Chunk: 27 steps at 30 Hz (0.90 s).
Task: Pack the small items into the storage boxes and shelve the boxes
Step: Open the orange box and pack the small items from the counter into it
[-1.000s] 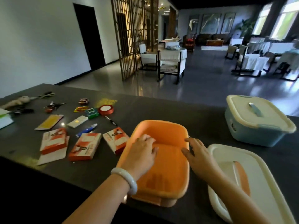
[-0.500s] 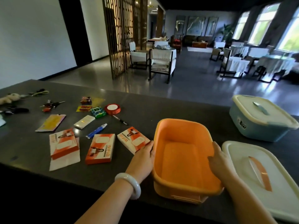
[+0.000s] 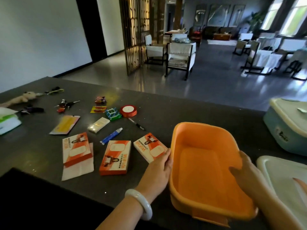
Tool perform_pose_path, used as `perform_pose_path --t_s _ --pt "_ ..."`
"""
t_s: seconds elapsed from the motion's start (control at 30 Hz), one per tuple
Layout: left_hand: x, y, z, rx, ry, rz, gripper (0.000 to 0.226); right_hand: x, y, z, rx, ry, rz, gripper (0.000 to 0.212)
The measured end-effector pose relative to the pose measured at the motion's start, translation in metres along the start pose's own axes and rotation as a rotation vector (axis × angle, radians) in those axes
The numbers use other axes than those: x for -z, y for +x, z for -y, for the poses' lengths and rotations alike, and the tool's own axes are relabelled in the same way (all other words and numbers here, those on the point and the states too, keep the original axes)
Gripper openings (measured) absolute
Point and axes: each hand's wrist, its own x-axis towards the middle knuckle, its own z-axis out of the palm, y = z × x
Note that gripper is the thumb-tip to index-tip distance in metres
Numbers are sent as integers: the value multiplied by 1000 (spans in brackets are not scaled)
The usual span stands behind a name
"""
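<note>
An open orange storage box (image 3: 204, 165) sat on the near right part of the dark countertop (image 3: 157, 117), its inside bare. The left hand (image 3: 158, 171) lay against the box's left outer wall, fingers together and bent along the rim; whether they curled under the lip could not be told. A pale bangle (image 3: 141, 202) circled that wrist. The right hand (image 3: 244, 170) gripped the box's right rim, thumb inside the wall and fingers wrapped over the outside. Just right of the box lay a cream lid (image 3: 282, 178), flat on the counter, cut off by the frame edge. Farther back on the right stood a light blue storage box (image 3: 282, 130) with its cream lid closed on it. Just left of the orange box lay a white and orange carton (image 3: 149, 147), its near corner close to the left hand's fingertips. Left of that sat a second orange carton (image 3: 115, 157), and farther left a third (image 3: 76, 149) resting on a white sheet. Beyond these cartons lay a blue tube (image 3: 111, 136), a black pen (image 3: 137, 124), a small white packet (image 3: 98, 124) and a yellow and pink sachet (image 3: 65, 124). Farther back were a roll of red ribbon (image 3: 128, 110), touching or just beside a green patterned box (image 3: 113, 114), a yellow card of small red items (image 3: 98, 109), a small dark red wrapped item (image 3: 100, 99) and a bunch of keys (image 3: 65, 104). At the far left edge lay a plush toy (image 3: 20, 98) and a green and white pack (image 3: 7, 120).
</note>
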Motion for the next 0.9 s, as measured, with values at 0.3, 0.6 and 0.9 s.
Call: perform_pose_path --t_s 0.3,0.6,0.9 --pt "42 2 44 166 36 -70 46 -8 6 89 162 -207 7 58" --pt "129 -5 124 305 67 -127 35 -115 -50 192 464 -116 135 57" --pt "215 4 207 153 270 -375 37 -236 -61 250 296 -85 401 76"
